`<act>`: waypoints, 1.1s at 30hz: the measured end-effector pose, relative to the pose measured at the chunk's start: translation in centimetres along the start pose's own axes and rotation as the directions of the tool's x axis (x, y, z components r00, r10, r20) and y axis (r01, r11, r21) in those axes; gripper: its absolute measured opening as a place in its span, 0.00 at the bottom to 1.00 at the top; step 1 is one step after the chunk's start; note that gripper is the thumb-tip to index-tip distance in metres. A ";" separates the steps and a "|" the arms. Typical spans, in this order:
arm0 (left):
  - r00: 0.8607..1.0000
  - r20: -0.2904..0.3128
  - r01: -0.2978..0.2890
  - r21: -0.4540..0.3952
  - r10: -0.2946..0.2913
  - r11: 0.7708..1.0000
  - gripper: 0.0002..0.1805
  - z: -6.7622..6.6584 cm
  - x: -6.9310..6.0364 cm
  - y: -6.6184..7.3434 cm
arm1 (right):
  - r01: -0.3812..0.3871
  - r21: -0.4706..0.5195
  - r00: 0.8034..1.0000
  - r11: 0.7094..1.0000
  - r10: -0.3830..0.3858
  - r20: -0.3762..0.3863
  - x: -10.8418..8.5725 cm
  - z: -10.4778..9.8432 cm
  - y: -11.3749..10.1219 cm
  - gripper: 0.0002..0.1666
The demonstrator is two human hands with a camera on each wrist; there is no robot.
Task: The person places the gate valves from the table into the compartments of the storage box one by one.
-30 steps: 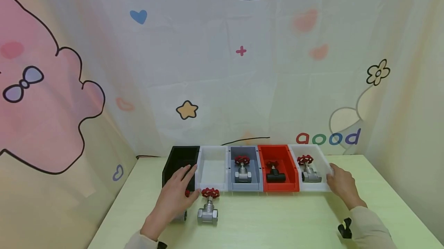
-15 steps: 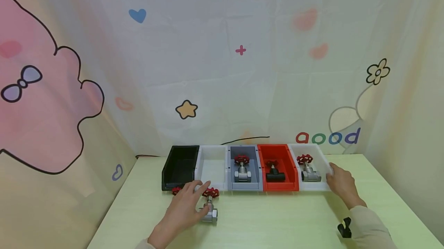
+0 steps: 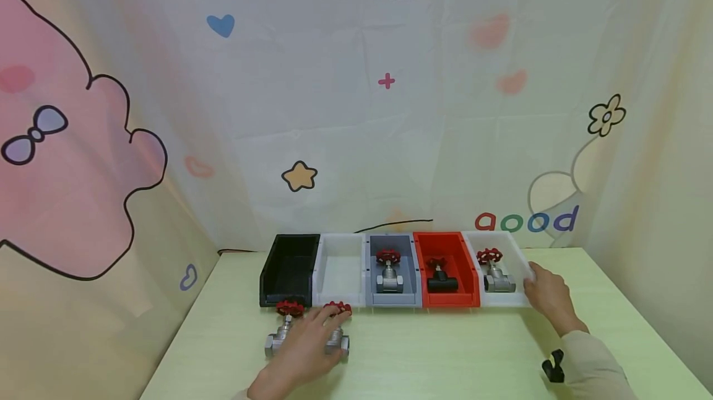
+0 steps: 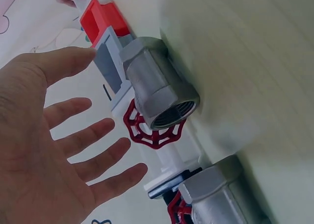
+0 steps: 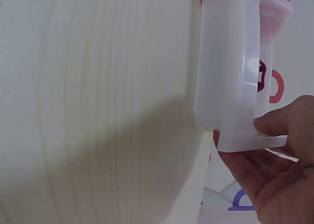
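Note:
My left hand [image 3: 308, 350] hovers over a metal gate valve with a red handwheel [image 4: 156, 82], which stands in front of the left white bin [image 3: 341, 270]. In the left wrist view its fingers [image 4: 100, 136] are spread and apart from the valve. A second gate valve [image 3: 275, 343] stands to its left, before the black bin [image 3: 286, 273], partly covered by the hand. My right hand [image 3: 551, 298] pinches the side wall of the rightmost white bin [image 5: 240, 77], thumb inside and fingers outside. That bin holds a valve [image 3: 499, 279].
Between the white bins are a grey-blue bin [image 3: 393, 245] with a metal valve [image 3: 389, 280] and a red bin [image 3: 437, 242] with a black-bodied valve [image 3: 442, 282]. A printed curtain [image 3: 356, 109] hangs behind the table [image 3: 434, 350].
My left hand has moved right and toward me, from before the black bin to the valve ahead of the left white bin, uncovering the left valve. The right hand stays on its bin.

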State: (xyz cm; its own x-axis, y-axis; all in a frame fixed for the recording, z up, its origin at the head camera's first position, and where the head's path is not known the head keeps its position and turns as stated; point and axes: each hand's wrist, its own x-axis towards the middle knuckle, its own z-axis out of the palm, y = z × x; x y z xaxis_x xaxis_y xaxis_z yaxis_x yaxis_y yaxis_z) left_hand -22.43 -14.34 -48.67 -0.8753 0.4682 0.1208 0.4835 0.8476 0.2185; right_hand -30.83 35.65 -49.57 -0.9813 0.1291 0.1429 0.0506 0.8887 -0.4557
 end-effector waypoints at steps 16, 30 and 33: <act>0.999 0.052 0.006 0.061 -0.010 0.998 0.35 1.6 0.1 -0.1 | -0.006 0.011 1.000 1.000 0.006 0.000 -0.1 0.2 0.1 0.30; 0.995 0.088 -0.040 0.048 0.036 0.998 0.28 2.7 0.7 -0.4 | -0.008 0.012 1.000 1.000 0.008 -0.004 -0.2 0.2 0.2 0.30; 0.995 0.094 -0.035 0.042 0.031 0.999 0.26 3.0 0.9 -0.4 | -0.009 0.010 1.000 1.000 0.009 -0.005 -0.1 0.3 0.2 0.30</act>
State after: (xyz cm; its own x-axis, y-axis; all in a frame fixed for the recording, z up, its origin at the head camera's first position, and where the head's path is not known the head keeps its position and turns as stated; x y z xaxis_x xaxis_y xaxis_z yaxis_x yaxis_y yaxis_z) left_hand -23.38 -13.51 -51.51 -0.8560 0.5158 0.0360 0.5136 0.8403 0.1734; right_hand -30.77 35.67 -49.91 -0.9799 0.1392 0.1432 0.0574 0.8830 -0.4659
